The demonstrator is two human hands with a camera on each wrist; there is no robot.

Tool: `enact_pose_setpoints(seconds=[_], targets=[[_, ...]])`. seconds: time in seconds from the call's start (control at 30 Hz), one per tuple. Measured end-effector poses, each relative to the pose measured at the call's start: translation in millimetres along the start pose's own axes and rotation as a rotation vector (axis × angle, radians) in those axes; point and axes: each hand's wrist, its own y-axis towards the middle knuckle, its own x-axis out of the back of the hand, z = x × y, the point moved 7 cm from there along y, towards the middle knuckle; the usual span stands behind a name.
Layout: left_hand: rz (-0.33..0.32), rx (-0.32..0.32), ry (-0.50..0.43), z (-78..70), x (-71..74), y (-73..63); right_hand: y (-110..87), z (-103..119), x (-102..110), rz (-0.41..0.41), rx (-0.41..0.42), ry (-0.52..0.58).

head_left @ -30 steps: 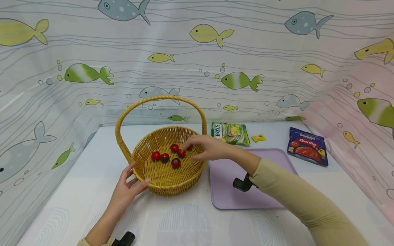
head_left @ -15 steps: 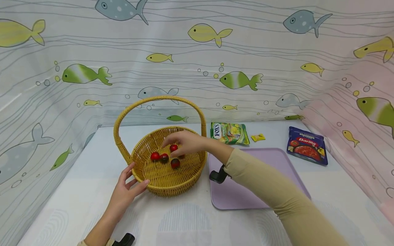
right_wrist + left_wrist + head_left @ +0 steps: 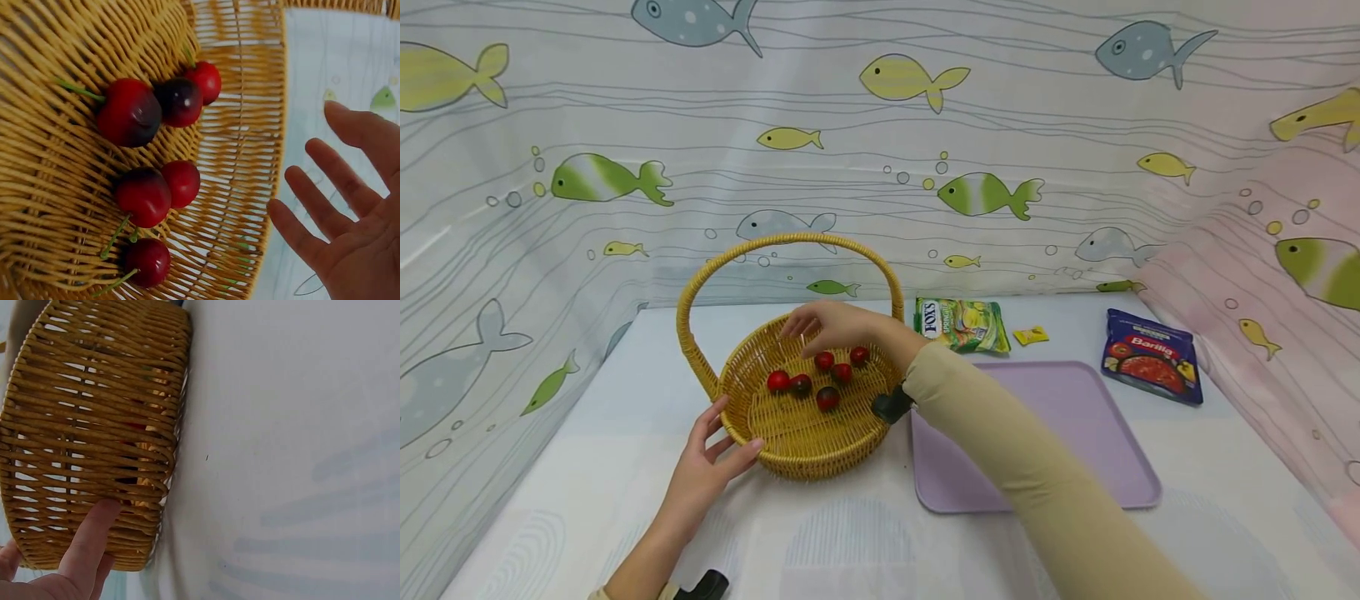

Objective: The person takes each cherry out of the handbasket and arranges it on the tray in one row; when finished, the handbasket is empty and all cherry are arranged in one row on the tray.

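Note:
A round yellow wicker basket (image 3: 812, 458) with a tall arched handle stands on the table, holding several dark red cherries (image 3: 827, 398) with green stems, seen closely in the right wrist view. Against its near left side rests my left hand (image 3: 703, 467), thumb and forefinger at the rim. In the left wrist view a straight finger (image 3: 90, 544) of that hand touches the woven outer wall. My right hand (image 3: 835, 327) hovers over the back of the basket, above the cherries. Its fingers are spread and relaxed in the right wrist view, with nothing between them.
To the right of the basket lies a flat purple tray (image 3: 1075, 433), partly under my right sleeve. Behind it are a green Fox's candy bag (image 3: 962, 325) and a small yellow wrapped candy (image 3: 1030, 335). A blue Barilla pouch (image 3: 1152, 357) lies at the far right.
My right hand has moved left across the basket, then up and back, uncovering the cherries on the right. My left hand and the basket have stayed in place.

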Motion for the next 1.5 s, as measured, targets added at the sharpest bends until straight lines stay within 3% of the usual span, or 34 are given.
enact_pose_setpoints(seconds=[0.37, 0.7, 0.97, 1.17, 1.5], targets=[[-0.001, -0.003, -0.001, -0.1, -0.1, -0.5, 19.7, -34.6, -6.8, 0.073, -0.099, -0.009], [0.008, 0.008, 0.008, -0.7, -3.1, 1.9, 13.3, -65.6, -15.5, 0.131, -0.256, -0.107], [-0.013, 0.023, 0.053, 1.0, 0.1, 1.9, 11.9, -67.4, -20.0, 0.165, -0.322, -0.174], [0.003, 0.011, 0.031, 0.2, 0.5, 2.3, 15.2, -57.9, -17.3, 0.162, -0.307, -0.208], [-0.001, 0.012, 0.038, 0.9, 2.4, 2.0, 8.9, -24.7, -3.1, 0.165, -0.166, -0.225]])
